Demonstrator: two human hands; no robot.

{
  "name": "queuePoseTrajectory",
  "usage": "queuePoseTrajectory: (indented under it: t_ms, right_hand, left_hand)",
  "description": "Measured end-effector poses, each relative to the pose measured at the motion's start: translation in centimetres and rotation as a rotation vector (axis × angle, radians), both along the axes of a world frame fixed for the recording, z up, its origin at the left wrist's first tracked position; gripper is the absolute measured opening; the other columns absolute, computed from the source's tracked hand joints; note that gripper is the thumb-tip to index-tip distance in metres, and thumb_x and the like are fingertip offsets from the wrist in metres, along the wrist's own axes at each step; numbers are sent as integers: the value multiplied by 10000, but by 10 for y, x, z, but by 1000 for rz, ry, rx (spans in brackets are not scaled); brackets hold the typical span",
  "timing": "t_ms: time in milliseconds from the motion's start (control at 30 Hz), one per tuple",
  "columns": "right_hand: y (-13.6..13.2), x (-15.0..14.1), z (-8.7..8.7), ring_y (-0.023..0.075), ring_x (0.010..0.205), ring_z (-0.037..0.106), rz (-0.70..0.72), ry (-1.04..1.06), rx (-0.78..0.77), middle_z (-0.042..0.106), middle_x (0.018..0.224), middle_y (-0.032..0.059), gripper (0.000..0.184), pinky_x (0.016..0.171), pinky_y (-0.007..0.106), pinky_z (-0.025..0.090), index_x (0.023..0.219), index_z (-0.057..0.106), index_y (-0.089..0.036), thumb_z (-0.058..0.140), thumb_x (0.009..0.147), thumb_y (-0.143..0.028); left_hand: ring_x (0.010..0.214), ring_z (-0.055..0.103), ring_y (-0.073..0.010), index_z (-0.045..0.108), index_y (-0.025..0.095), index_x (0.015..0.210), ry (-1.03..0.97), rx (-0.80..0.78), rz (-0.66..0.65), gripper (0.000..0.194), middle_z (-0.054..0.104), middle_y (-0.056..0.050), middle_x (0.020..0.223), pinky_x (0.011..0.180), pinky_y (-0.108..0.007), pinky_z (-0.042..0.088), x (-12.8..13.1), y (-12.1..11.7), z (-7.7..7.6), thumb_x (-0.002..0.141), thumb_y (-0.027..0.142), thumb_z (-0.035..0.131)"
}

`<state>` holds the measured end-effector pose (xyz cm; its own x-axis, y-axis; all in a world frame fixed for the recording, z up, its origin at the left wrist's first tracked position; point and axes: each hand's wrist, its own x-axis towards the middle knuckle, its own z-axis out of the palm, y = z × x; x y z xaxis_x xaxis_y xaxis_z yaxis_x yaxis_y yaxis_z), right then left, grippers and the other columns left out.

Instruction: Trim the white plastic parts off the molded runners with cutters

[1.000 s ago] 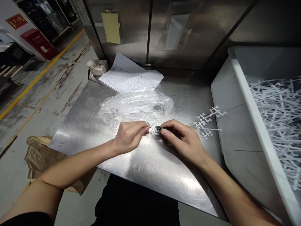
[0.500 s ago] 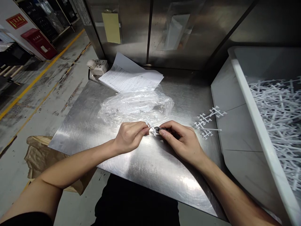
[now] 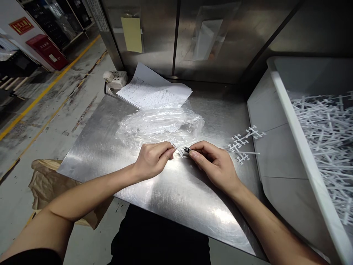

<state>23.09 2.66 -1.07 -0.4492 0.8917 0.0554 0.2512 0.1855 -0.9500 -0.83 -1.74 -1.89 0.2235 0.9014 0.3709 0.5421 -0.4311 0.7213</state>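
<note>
My left hand (image 3: 154, 159) is closed, its thumb and fingertips pinching a small white plastic sprue (image 3: 179, 151) with short branches. In my right hand (image 3: 216, 164) are small dark nippers (image 3: 187, 149), mostly covered by the curled fingers. Their metal tip points left, right beside the sprue; whether it touches cannot be made out. Just beyond both hands lies a crumpled clear plastic bag (image 3: 157, 123), with small white bits showing in it. Several loose white sprues (image 3: 237, 141) rest on the steel table (image 3: 165, 195), to the right of my right hand.
A large pale bin (image 3: 278, 154) full of white sprues stands along the right side. Printed sheets (image 3: 154, 88) and a white power socket (image 3: 118, 79) sit at the back, before a metal panel (image 3: 215, 70). Brown paper (image 3: 46, 184) is below the table's left edge.
The nippers' tip has drawn slightly away from the sprue and now shows more clearly. My left hand stays almost in place, still pinching the sprue.
</note>
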Motion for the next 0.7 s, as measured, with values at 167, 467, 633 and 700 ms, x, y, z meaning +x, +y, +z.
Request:
queuePoseTrajectory:
  t_ms: [167, 467, 633, 700]
  right_hand:
    - [-5, 0, 2, 192, 716, 670, 57, -2, 84, 756, 827, 23, 170, 608, 314, 482, 1024, 761, -229, 711, 1049, -389]
    - [-5, 5, 2, 174, 678, 659, 105, -48, 160, 733, 797, -4, 120, 628, 318, 479, 1051, 747, -240, 701, 1069, -349]
    - [-3, 6, 5, 175, 686, 672, 100, -66, 212, 731, 784, -13, 86, 660, 317, 495, 1028, 739, -244, 712, 1060, -319]
    - [-3, 6, 5, 175, 687, 671, 111, -76, 217, 730, 785, -12, 84, 661, 316, 494, 1034, 741, -242, 709, 1063, -314]
  left_hand:
    - [694, 724, -126, 690, 189, 900, 9, -8, 1, 274, 766, 0, 788, 696, -243, 562, -1, 0, 0, 1133, 258, 561]
    - [693, 717, -126, 676, 184, 891, -11, 13, 1, 266, 752, 0, 786, 684, -246, 559, -1, 1, -2, 1127, 237, 566]
    - [685, 710, -121, 668, 184, 887, -6, 24, 0, 270, 746, 2, 781, 669, -239, 545, -1, 1, -2, 1130, 233, 561]
    - [681, 707, -118, 667, 182, 885, -2, 35, -5, 271, 742, 4, 776, 665, -235, 538, -1, 1, -2, 1130, 229, 563]
